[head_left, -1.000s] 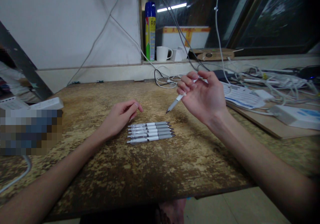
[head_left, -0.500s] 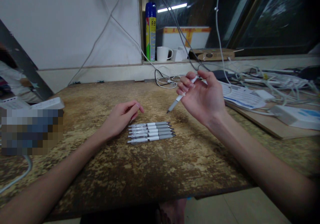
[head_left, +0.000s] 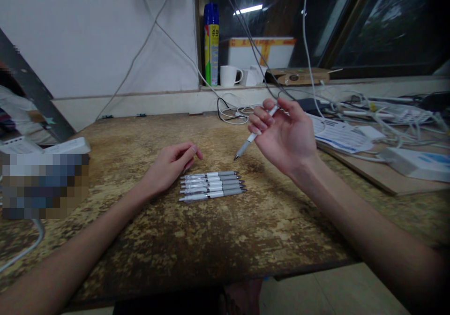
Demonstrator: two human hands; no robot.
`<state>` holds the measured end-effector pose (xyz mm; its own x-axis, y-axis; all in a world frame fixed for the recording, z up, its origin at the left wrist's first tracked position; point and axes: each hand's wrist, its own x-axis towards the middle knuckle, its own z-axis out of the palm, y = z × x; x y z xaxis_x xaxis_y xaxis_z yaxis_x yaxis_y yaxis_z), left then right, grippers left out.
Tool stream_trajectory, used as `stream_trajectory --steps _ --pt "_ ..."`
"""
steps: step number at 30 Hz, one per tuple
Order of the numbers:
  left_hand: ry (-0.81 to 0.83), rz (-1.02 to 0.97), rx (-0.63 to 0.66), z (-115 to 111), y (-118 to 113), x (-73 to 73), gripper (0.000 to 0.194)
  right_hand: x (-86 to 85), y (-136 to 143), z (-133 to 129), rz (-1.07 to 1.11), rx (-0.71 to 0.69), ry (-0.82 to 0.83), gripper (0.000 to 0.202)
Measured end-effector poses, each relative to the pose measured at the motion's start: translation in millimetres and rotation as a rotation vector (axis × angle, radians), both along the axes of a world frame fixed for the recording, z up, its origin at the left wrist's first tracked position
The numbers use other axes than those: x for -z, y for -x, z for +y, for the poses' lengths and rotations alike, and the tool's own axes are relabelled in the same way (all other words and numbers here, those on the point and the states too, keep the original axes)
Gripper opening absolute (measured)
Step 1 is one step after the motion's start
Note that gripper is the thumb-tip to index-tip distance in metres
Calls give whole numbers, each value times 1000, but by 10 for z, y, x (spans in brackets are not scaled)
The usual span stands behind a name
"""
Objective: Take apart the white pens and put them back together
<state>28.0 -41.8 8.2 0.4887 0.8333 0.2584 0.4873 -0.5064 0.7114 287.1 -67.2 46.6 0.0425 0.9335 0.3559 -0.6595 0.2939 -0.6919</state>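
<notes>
My right hand (head_left: 283, 132) is raised above the table, palm turned up. Its fingers close around a white ballpoint pen (head_left: 251, 137) with a grey grip, whose tip slants down to the left. On the tabletop to the left rests my left hand (head_left: 176, 160), its fingers loosely bent and apart, with nothing visible in it. Just beside that hand, several similar pens (head_left: 214, 194) lie side by side in a row, grey grips and tips pointing right, clear ends to the left.
The worn wooden table (head_left: 197, 240) carries tangled cables (head_left: 383, 113), a printed sheet (head_left: 344, 134) and a white box (head_left: 415, 162) at right. A spray can (head_left: 211, 45) and white mug (head_left: 229, 76) stand on the sill. White power strips (head_left: 66, 145) lie at left.
Almost nothing differs. My right hand still holds the pen in nearly the same place, and my left hand and the row of pens stay put.
</notes>
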Motion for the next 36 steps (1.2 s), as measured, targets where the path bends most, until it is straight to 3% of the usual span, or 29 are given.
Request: stream_trajectory --steps 36 --pt "-27 35 28 -17 -9 -29 35 -13 3 -36 -7 -10 5 25"
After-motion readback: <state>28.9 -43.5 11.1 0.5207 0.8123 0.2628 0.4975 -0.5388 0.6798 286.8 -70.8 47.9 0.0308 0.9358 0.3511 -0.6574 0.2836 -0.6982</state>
